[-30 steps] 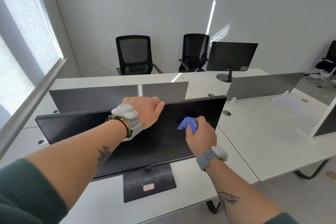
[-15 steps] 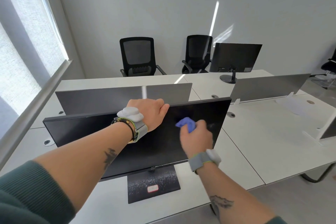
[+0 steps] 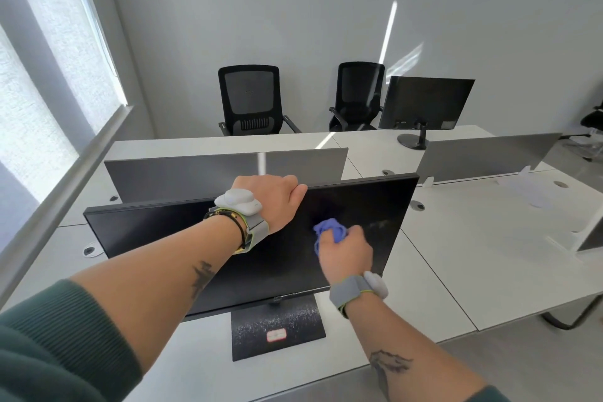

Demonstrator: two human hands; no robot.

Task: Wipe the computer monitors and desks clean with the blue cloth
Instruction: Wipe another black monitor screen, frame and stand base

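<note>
**Blue cloth pressed to the right half of the dark screen**

The right hand (image 3: 346, 251) is gripping a bunched blue cloth (image 3: 329, 229), fingers curled round it, and is pressing it against the right half of the wide black flat-panel monitor (image 3: 156, 232). The cloth is sticking out above and to the left of the knuckles, touching the glass. A pale smear (image 3: 380, 225) is showing just to its right. The left hand (image 3: 274, 197) is holding the monitor's top edge with fingers hooked over it, just above and left of the cloth. The left forearm (image 3: 146, 287) is crossing in front of the screen's left half.

The monitor is standing on a black rectangular base (image 3: 293, 320), which is carrying a small red-and-white sticker (image 3: 276, 335) and resting on a white desk (image 3: 473, 254). Directly behind it a grey divider panel (image 3: 182, 176) is rising. Beyond, a second black monitor (image 3: 424, 101) is showing its back, and two black mesh office chairs (image 3: 249, 98) are sitting against the grey wall.
</note>
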